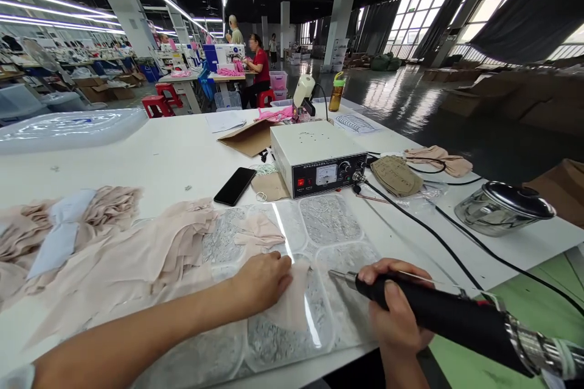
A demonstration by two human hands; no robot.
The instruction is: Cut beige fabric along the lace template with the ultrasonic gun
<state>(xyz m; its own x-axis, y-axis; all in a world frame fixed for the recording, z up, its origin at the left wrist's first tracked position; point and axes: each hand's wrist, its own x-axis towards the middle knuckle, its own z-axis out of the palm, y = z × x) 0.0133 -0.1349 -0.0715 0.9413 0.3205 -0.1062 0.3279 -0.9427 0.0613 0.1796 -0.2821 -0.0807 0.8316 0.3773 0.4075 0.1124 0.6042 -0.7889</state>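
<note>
My left hand point(262, 282) is closed, its fingers curled down at the edge of a thin beige fabric piece point(292, 307) on a grey marble-patterned mat point(292, 346). My right hand point(399, 310) is wrapped round a handheld ultrasonic welder point(433, 307) with a black barrel. Its thin metal tip points left, just right of the fabric piece. Another small folded beige piece point(260, 230) lies beyond my left hand. Stacked beige fabric pieces point(132, 249) spread to the left, and a further bundle point(112, 206) is tied with a pale band point(64, 225).
A white control box point(319, 152) with a dial stands behind the mat, its black cable point(420, 225) running right. Nearby are a phone point(235, 186), a lidded metal pot point(504, 206), a bottle point(336, 91) and olive cloth pieces point(396, 175). A co-worker point(260, 67) sits at a sewing machine beyond.
</note>
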